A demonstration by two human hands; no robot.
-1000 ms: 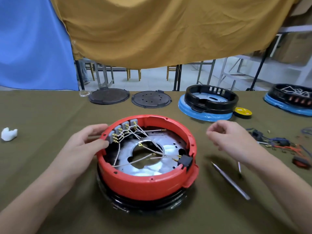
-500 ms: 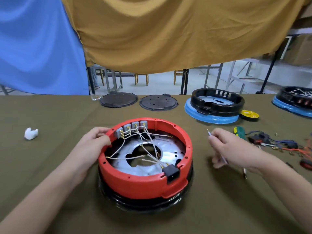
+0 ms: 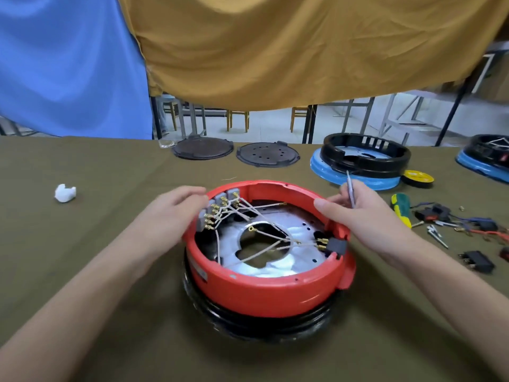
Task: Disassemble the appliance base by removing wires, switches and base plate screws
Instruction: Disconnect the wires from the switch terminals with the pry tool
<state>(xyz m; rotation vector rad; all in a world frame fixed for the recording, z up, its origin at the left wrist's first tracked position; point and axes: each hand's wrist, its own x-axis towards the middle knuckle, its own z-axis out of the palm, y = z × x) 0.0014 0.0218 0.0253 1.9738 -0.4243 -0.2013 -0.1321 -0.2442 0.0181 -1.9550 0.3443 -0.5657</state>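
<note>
A round red appliance base (image 3: 264,290) on a black ring sits on the olive table in front of me. Inside lie a silver base plate (image 3: 300,257), white wires (image 3: 264,216), grey switches (image 3: 217,208) with brass terminals at the far left wall, and a black switch (image 3: 334,246) at the right wall. My left hand (image 3: 168,216) grips the red rim beside the grey switches. My right hand (image 3: 360,213) rests on the right rim and holds thin metal tweezers (image 3: 350,190), tips pointing up.
To the right lie a green-handled screwdriver (image 3: 400,208), loose wires and connectors (image 3: 468,224), a black switch (image 3: 475,260) and a yellow tape roll (image 3: 417,177). Behind stand two black discs (image 3: 267,154), a black-and-blue base (image 3: 360,164) and another one (image 3: 487,158). A white wad (image 3: 64,193) lies left.
My right hand picked the tweezers up off the table and came over to the red rim. The base has turned, so the black switch sits further right. My left hand stayed on the rim.
</note>
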